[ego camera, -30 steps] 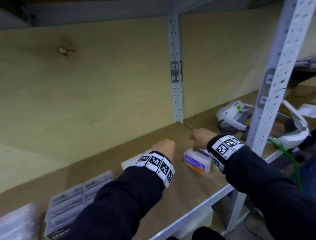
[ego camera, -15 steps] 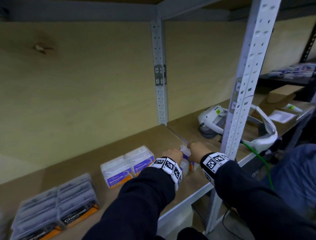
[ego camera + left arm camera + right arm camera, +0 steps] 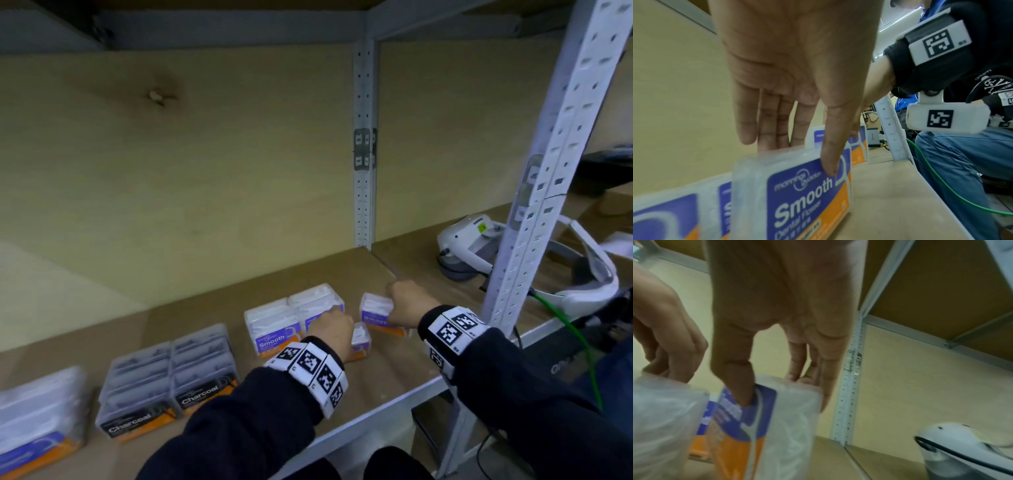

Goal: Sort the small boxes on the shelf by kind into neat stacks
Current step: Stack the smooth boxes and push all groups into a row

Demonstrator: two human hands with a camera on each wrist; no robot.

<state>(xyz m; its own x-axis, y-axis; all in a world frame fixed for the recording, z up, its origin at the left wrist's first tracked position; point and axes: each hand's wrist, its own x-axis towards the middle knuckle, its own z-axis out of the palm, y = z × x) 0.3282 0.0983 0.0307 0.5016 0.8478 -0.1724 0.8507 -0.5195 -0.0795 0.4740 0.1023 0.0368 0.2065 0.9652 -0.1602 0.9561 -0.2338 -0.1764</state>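
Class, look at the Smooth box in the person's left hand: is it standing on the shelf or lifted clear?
Standing. The Smooth box rests upright on the shelf, pinched at the top by the left hand.

The left hand and right hand have separated. Each now grips its own Smooth floss box, the right one raised.

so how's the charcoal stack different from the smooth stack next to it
The Charcoal stack has black labels and dark, greyish contents; the Smooth stack has purple labels and white contents. The Charcoal stack sits further left, untouched; the left hand is in front of the Smooth stack. Both are clear boxes with orange bands, two abreast.
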